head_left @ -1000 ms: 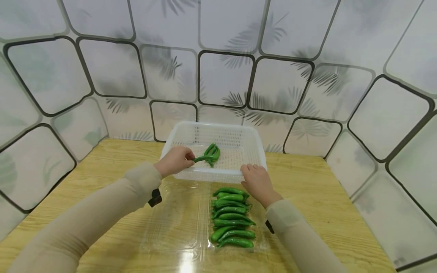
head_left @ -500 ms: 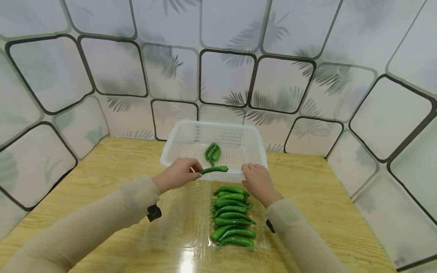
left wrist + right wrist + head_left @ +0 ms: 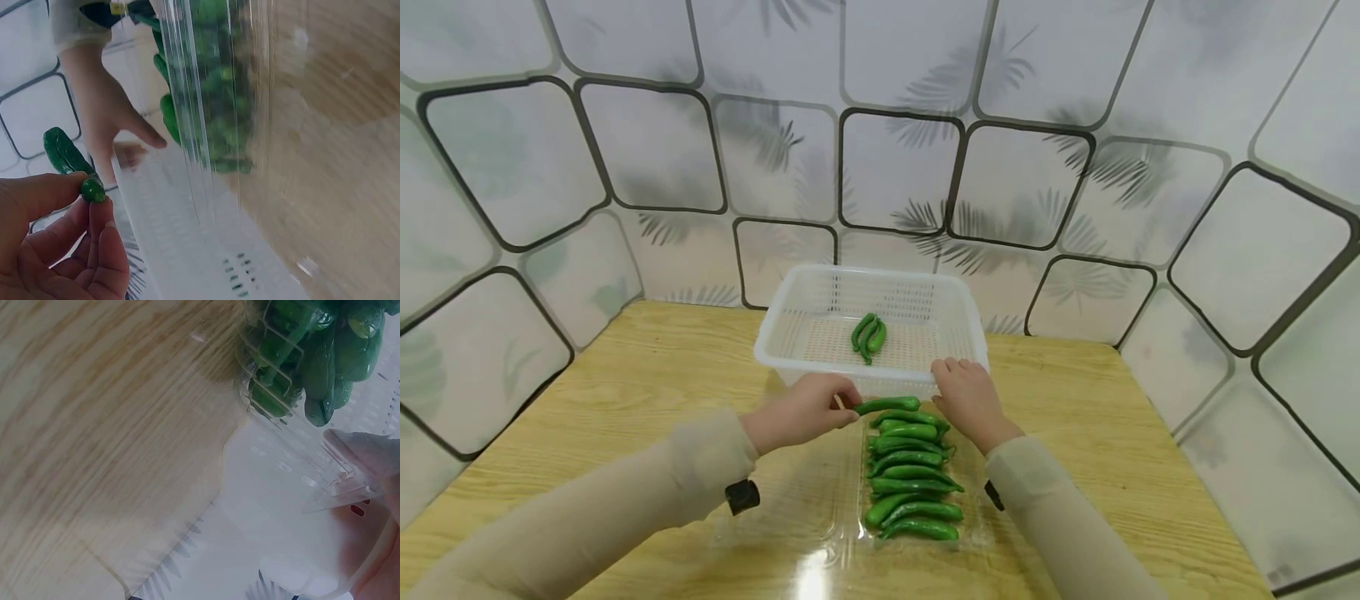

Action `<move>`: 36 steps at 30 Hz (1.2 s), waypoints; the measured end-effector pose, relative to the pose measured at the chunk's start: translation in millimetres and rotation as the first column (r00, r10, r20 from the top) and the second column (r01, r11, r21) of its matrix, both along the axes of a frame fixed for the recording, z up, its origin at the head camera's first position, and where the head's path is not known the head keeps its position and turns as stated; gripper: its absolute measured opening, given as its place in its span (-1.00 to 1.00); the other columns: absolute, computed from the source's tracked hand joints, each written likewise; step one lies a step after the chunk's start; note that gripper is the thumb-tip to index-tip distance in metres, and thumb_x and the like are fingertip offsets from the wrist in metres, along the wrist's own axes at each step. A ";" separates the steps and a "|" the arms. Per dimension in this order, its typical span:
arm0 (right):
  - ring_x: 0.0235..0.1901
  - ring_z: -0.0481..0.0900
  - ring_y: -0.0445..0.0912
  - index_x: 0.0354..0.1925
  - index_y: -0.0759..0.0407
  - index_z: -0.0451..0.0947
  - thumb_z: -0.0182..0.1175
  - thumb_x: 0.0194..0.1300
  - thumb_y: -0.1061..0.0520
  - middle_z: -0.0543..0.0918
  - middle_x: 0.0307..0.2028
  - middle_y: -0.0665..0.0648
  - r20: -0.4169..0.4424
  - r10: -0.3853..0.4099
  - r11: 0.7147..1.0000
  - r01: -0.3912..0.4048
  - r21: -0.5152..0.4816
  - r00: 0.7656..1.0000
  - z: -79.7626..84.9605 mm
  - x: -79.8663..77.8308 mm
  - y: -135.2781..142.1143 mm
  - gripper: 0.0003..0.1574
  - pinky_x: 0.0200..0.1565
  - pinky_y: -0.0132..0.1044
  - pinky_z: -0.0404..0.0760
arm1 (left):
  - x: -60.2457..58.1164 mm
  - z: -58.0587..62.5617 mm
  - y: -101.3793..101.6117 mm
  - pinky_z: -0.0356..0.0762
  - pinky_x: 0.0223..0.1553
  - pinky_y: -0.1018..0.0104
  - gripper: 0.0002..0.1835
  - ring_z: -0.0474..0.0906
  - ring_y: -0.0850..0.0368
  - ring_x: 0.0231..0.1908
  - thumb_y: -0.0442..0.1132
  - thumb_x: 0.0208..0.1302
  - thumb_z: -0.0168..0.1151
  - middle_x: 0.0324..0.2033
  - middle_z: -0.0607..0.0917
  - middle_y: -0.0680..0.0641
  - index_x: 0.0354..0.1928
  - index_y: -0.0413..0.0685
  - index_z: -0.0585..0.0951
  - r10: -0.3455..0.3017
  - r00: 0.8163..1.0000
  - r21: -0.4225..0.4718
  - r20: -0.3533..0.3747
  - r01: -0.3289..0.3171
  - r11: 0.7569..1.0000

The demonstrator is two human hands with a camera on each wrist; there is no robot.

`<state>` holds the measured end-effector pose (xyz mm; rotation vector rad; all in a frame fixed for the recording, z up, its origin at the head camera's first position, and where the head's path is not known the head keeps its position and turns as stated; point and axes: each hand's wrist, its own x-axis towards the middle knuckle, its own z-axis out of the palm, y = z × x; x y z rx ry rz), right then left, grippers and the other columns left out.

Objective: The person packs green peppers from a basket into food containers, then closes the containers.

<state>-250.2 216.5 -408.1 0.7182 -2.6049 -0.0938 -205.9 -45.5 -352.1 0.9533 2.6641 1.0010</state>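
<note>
My left hand [image 3: 808, 412] pinches a green chili pepper [image 3: 895, 404] by one end between thumb and fingers. The pepper's other end points right, at the far end of a row of green peppers [image 3: 913, 472] in a clear plastic box [image 3: 853, 533]. My right hand [image 3: 967, 398] grips the near right rim of a white plastic basket [image 3: 820, 367], its fingers hooked over the edge. Several more peppers [image 3: 868, 337] lie together on the basket's floor. In the left wrist view the held pepper [image 3: 94, 190] shows its rounded end beside the thumb.
The box's other half [image 3: 775, 508] lies flat to the left of the filled half, partly under my left forearm. Behind the wooden table [image 3: 1075, 467] and basket stands a patterned wall [image 3: 895, 175], which also closes in both sides.
My left hand has lifted the pepper out of the basket and brought it toward me, over the front rim to the box's far end. My right hand has stayed on the basket.
</note>
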 end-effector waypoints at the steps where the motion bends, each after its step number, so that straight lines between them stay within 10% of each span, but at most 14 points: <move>1: -0.51 0.43 -0.03 -0.36 0.18 0.38 0.48 -0.07 0.09 0.44 -0.50 0.07 -0.001 0.001 1.000 -0.001 -0.002 1.000 0.1 0.0 0.1 -0.54 -0.45 -0.20 0.38 | 2.2 -0.9 1.6 0.49 -0.43 0.41 -0.91 0.54 0.26 -0.41 -0.35 0.21 0.23 -0.38 0.63 0.03 -0.23 -0.16 0.62 -0.019 1.000 -0.005 -0.016 0.019 1.000; 22: -0.51 0.42 -0.03 -0.36 0.18 0.38 0.47 -0.04 0.10 0.41 -0.51 0.06 0.024 -0.013 1.000 0.013 0.011 1.000 0.4 -0.3 -0.4 -0.56 -0.45 -0.21 0.38 | 35.7 -21.2 29.1 0.48 -0.33 0.48 -0.91 0.54 0.28 -0.38 -0.29 0.14 0.33 -0.40 0.65 0.03 -0.31 -0.13 0.68 -0.210 0.954 -0.204 -0.216 0.166 0.965; 36: -0.53 0.38 -0.05 -0.40 0.16 0.35 0.47 -0.05 0.09 0.38 -0.54 0.04 0.017 -0.011 1.000 0.011 0.009 1.000 2.8 1.6 -1.3 -0.54 -0.46 -0.22 0.35 | 60.1 -36.3 44.2 0.38 -0.50 0.56 -0.94 0.43 0.38 -0.52 -0.20 0.13 0.35 -0.53 0.49 0.15 -0.40 0.01 0.65 -0.288 0.891 -0.410 -0.350 0.131 0.903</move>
